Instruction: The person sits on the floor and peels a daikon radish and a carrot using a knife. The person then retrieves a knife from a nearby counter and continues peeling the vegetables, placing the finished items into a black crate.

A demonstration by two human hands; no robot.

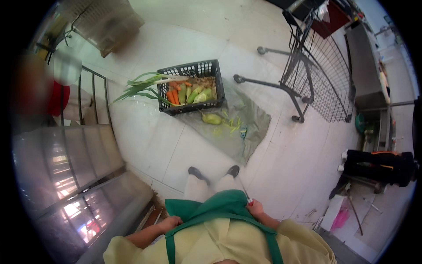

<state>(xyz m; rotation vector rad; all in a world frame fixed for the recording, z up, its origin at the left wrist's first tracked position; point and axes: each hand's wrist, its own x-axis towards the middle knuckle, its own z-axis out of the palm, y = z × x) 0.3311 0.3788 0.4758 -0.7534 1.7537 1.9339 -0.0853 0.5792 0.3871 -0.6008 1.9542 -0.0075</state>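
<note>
My left hand (pixel 170 224) grips the edge of the green apron (pixel 217 206) at its left side. At the apron's other side, my right hand (pixel 255 209) is closed around the red handle of a thin-bladed tool, probably a knife (pixel 245 191), whose blade points toward my shoe. In front of me on the floor, a black plastic crate (pixel 191 110) holds carrots (pixel 173 97), pale green gourds or similar vegetables (pixel 203 95) and long green onions (pixel 145 86) hanging over its left rim. A peeled-looking green vegetable (pixel 212 118), peelings (pixel 234 124) and a blue peeler (pixel 243 131) lie on a grey plastic sheet (pixel 237 148).
A wire shopping cart (pixel 316 76) stands at the right, beyond it a steel counter (pixel 366 62). A person in dark clothes (pixel 372 166) is at the far right. Stacked crates (pixel 102 23) are at upper left; a metal-framed rack (pixel 89 148) stands close on the left.
</note>
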